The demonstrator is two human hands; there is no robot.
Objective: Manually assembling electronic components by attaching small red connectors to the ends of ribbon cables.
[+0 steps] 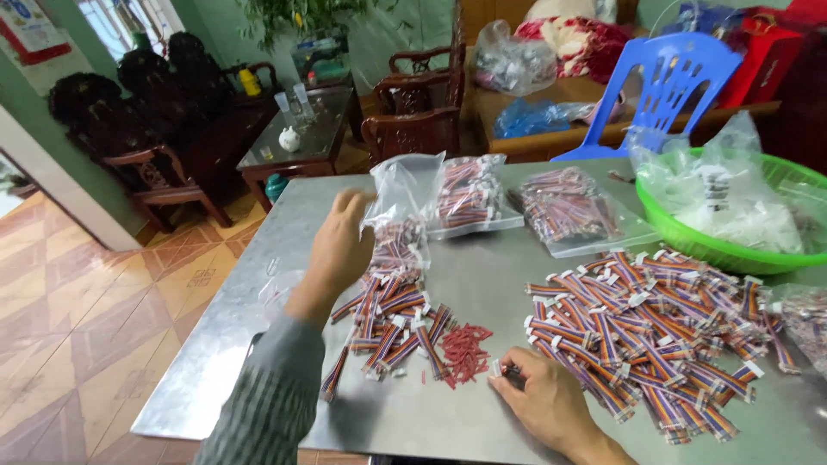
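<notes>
At the far left of the frame a tiled floor [77, 319] runs beside the metal table [482, 284], with dark wooden chairs [155, 138] in the upper left. Left of centre, the left hand [340, 245] is raised over the table, its fingers pinched on the edge of a clear plastic bag [398, 202] that hangs open and tilted; short wire bundles spill from its mouth. Below it lies a small heap of wire bundles [388, 323], striped red, blue and orange with white plug ends. Just right of that heap sits a little pile of red pieces [463, 349]. At lower centre the right hand [543, 400] rests on the table, fingertips closed on a small dark piece; what it is cannot be told. Right of it spreads a large pile of bundles [646, 331]. Above, two filled bags [517, 202] lie flat. At the upper right stands a green basin [732, 250] lined with plastic, behind it a blue plastic chair [668, 86].
</notes>
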